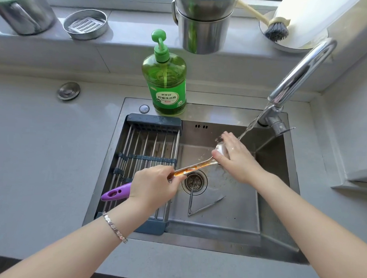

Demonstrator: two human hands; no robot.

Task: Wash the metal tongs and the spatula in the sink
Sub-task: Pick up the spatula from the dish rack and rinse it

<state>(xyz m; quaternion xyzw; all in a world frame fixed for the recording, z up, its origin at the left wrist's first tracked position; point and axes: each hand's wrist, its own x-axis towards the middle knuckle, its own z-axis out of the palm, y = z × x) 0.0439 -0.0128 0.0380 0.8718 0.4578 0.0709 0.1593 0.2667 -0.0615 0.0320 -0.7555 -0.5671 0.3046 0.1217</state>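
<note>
Spatula [198,165] diagonal, head toward faucet [301,70]

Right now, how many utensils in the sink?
2. The spatula is over the basin, left hand on its handle, right hand at its head; the metal tongs lie on the floor by the drain.

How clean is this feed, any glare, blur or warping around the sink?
Head view: bright light washes out the white container at top right and glints on the faucet; the wide lens bows the ledge and counter; spatula and tongs look sharp, with slight smear only in the water by the right hand.
</note>
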